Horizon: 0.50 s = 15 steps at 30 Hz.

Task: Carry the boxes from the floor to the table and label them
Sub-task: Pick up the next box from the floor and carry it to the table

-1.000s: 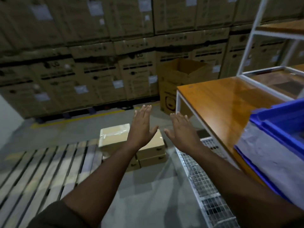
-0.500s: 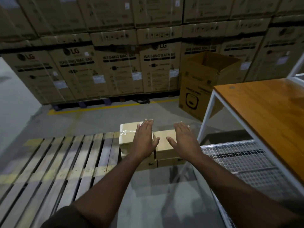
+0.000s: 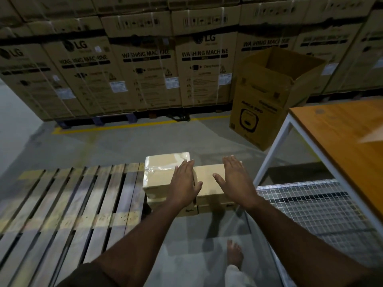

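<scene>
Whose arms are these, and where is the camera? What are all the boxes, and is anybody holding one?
The camera sits on a person's head, looking forward and down, so you see their own two bare arms. The left hand and the right hand are stretched out flat with straight fingers, and neither holds anything. They reach towards small tan cardboard boxes stacked on the grey concrete floor, beside a slatted wooden pallet. On the right is an orange wooden table with white metal legs. Next to it stands a tall open brown carton. At the back, big washing machine cartons form a wall. Low down you can see the person's bare foot.
</scene>
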{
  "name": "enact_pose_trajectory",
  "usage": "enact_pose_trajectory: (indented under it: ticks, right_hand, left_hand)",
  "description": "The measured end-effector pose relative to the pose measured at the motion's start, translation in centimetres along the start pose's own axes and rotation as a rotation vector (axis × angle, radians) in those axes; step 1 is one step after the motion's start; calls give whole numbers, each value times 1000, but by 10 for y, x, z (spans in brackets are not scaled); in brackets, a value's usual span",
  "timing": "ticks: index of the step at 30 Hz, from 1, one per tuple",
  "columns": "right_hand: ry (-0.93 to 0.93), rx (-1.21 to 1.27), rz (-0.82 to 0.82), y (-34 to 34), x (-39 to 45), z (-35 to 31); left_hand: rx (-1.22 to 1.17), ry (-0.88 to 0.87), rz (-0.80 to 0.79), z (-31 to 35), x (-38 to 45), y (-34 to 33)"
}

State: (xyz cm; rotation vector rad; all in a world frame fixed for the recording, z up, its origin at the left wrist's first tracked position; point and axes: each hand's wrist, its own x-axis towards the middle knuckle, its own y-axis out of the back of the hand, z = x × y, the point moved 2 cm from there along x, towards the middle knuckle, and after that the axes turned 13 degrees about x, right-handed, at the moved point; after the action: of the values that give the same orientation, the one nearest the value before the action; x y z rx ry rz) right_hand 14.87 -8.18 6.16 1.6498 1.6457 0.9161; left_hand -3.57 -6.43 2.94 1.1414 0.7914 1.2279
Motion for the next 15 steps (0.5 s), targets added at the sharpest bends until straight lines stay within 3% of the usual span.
enact_pose_trajectory:
  ticks: [15]
  right_hand:
    - [-181,25,-216,-62,189,185]
  left_hand:
    - [-218,396,-367,1,183,-186]
